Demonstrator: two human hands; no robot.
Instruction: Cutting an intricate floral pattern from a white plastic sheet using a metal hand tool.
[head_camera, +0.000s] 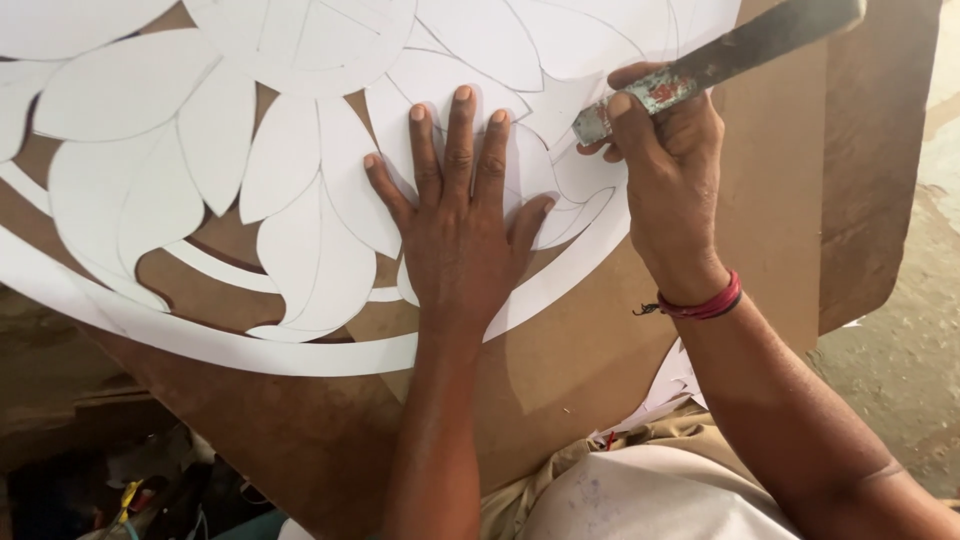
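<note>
The left hand (460, 215) lay flat on the white stencil (290, 170), palm down, its fingers (462, 130) spread apart and pressing the paper against the brown board (590, 350) beneath. The stencil, cut into large petal and leaf shapes with a curved outer band, covered the upper left of the board, and brown showed through its cut-out gaps. Just right of the left hand, the right hand (665, 165) had its fingers clamped around the worn handle of a knife (700, 65), whose handle ran up toward the top right corner while its lower end met the paper beside the left thumb; the tip itself was hidden by the hand. A red band (705, 303) circled the right wrist. Paper scraps (665, 390) lay near the person's lap below the board's edge.
</note>
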